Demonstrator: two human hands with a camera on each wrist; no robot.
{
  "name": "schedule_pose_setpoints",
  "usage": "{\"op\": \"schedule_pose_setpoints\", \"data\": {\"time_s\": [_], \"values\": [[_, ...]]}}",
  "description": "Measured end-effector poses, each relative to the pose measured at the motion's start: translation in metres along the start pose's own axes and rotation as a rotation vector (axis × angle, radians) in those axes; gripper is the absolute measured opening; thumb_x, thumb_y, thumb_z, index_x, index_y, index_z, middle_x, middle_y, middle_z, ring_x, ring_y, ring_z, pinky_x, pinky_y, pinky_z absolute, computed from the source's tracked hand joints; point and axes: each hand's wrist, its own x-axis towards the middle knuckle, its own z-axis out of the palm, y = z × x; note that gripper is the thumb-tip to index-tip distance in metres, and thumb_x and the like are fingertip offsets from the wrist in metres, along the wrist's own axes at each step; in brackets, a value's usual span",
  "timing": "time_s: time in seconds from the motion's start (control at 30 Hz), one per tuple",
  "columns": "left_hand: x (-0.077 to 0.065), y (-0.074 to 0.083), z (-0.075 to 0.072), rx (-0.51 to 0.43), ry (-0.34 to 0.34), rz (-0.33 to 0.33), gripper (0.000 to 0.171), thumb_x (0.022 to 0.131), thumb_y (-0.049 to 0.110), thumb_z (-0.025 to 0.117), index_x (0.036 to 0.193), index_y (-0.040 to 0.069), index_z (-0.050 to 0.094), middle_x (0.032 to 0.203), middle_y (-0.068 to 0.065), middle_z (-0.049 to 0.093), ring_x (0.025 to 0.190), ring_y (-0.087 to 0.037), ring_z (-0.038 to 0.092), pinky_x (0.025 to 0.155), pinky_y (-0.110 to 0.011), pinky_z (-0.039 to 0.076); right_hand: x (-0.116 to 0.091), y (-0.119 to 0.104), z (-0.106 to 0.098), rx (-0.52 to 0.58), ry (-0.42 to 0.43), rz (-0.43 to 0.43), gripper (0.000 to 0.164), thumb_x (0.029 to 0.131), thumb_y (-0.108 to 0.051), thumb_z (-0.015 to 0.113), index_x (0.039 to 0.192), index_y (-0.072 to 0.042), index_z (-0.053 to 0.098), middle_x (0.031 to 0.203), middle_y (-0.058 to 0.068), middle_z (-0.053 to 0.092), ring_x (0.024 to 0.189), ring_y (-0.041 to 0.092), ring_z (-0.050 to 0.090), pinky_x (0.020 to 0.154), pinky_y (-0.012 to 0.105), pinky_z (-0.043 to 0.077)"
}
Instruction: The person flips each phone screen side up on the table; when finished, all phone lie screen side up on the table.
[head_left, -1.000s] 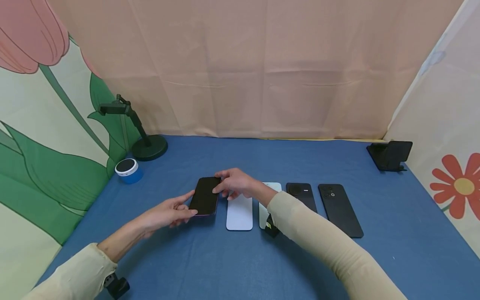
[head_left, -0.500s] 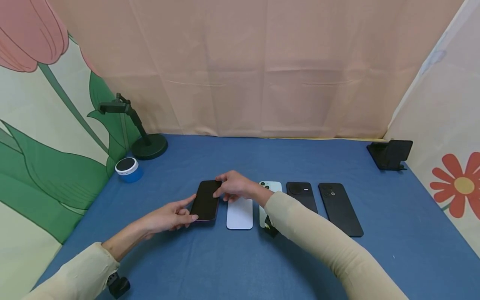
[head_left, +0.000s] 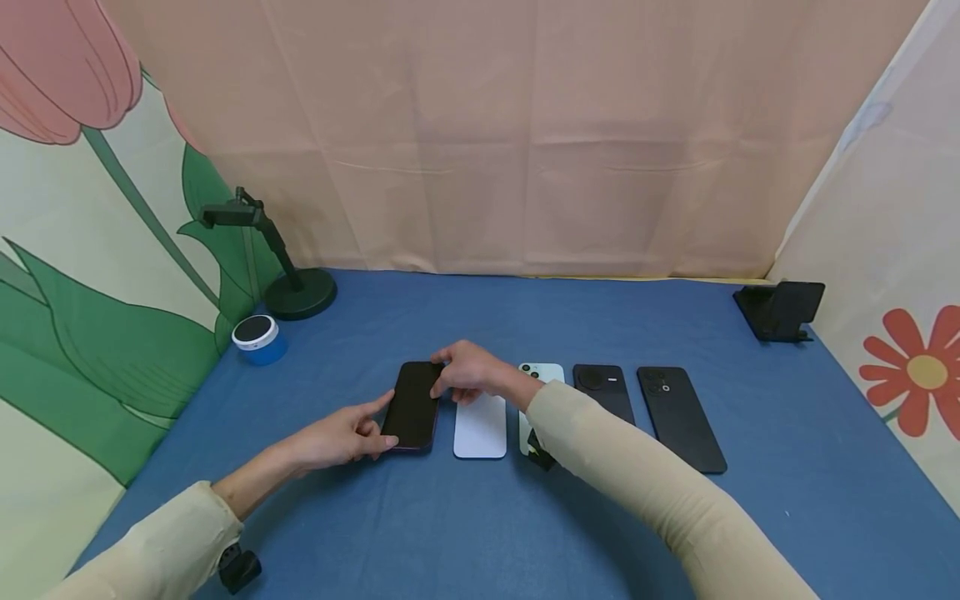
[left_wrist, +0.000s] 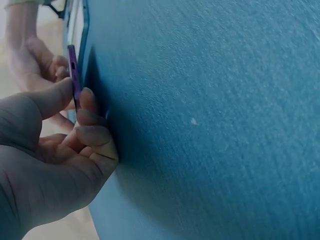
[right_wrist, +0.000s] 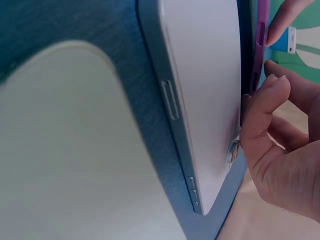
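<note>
A smartphone point(head_left: 412, 408) with a dark screen facing up and a purple edge is held low over the blue cloth, at the left end of a row of phones. My left hand point(head_left: 337, 437) pinches its lower left part; in the left wrist view, the thumb lies on top with fingers beneath the purple edge point(left_wrist: 75, 80). At the upper right corner, my right hand point(head_left: 472, 372) grips it between thumb and fingers. Just right lies a white phone point(head_left: 480, 432), partly hidden by the right hand, its camera bump visible in the right wrist view.
Further right lie a pale green phone point(head_left: 551, 372), a dark phone point(head_left: 606, 387) and a black phone point(head_left: 681, 421), backs up. A black stand point(head_left: 300, 293) and a blue-and-white round container point(head_left: 258, 342) stand back left. Another black stand point(head_left: 783, 312) is back right.
Both hands have brought the purple-edged phone slightly toward the near side and lowered it beside the white phone. During the last half second it has barely shifted.
</note>
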Motion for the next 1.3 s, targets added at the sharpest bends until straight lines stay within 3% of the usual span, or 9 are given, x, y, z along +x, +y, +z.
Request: {"op": "schedule_pose_setpoints", "data": {"time_s": [0.23,0.53,0.67,0.77,0.97,1.3], "values": [[0.001,0.002,-0.001,0.051,-0.01,-0.03,0.09,0.097,0.038,0.066,0.163,0.015,0.008,0.068,-0.002,0.052,0.063,-0.017,0.047,0.058,-0.029,0.039,-0.002,-0.003,-0.001,-0.043,0.005,-0.002,0.065,0.088,-0.009,0.075,0.149,-0.013,0.05,0.059,0.006,0.055,0.046,0.016,0.05,0.048,0.03,0.046],[0.001,0.014,-0.003,0.136,-0.024,-0.096,0.091,0.096,0.039,0.067,0.162,0.012,0.011,0.075,-0.005,0.065,0.067,-0.018,0.054,0.064,-0.032,0.043,-0.003,-0.003,-0.003,-0.067,0.002,-0.003,0.065,0.088,-0.009,0.076,0.148,-0.014,0.051,0.077,0.01,0.066,0.049,0.015,0.051,0.049,0.03,0.048],[0.001,0.016,-0.003,0.188,-0.02,-0.105,0.092,0.094,0.039,0.07,0.162,0.01,0.014,0.069,-0.003,0.06,0.062,-0.016,0.051,0.061,-0.03,0.04,-0.003,-0.003,-0.003,-0.074,0.002,-0.003,0.063,0.089,-0.009,0.075,0.147,-0.014,0.053,0.086,0.014,0.071,0.049,0.016,0.052,0.049,0.03,0.048],[0.003,0.016,-0.003,0.306,0.011,-0.097,0.095,0.09,0.041,0.075,0.161,0.01,0.02,0.064,0.0,0.053,0.057,-0.015,0.047,0.057,-0.028,0.036,-0.002,-0.002,-0.003,-0.078,0.002,0.0,0.062,0.088,-0.01,0.076,0.146,-0.014,0.054,0.09,0.011,0.071,0.05,0.017,0.052,0.049,0.03,0.049],[0.005,0.013,0.0,0.566,0.067,-0.07,0.1,0.083,0.047,0.08,0.16,0.013,0.025,0.063,0.001,0.052,0.056,-0.014,0.048,0.055,-0.027,0.034,-0.001,-0.001,-0.004,-0.08,-0.001,0.0,0.06,0.089,-0.011,0.076,0.145,-0.015,0.056,0.081,0.007,0.065,0.052,0.016,0.052,0.05,0.03,0.05],[0.006,0.016,0.002,0.631,0.089,-0.056,0.099,0.082,0.046,0.08,0.16,0.013,0.027,0.065,-0.001,0.051,0.055,-0.015,0.047,0.053,-0.027,0.034,0.003,0.001,-0.007,-0.086,0.004,-0.011,0.057,0.088,-0.012,0.076,0.142,-0.015,0.058,0.07,0.007,0.059,0.05,0.015,0.051,0.049,0.029,0.049]]}}
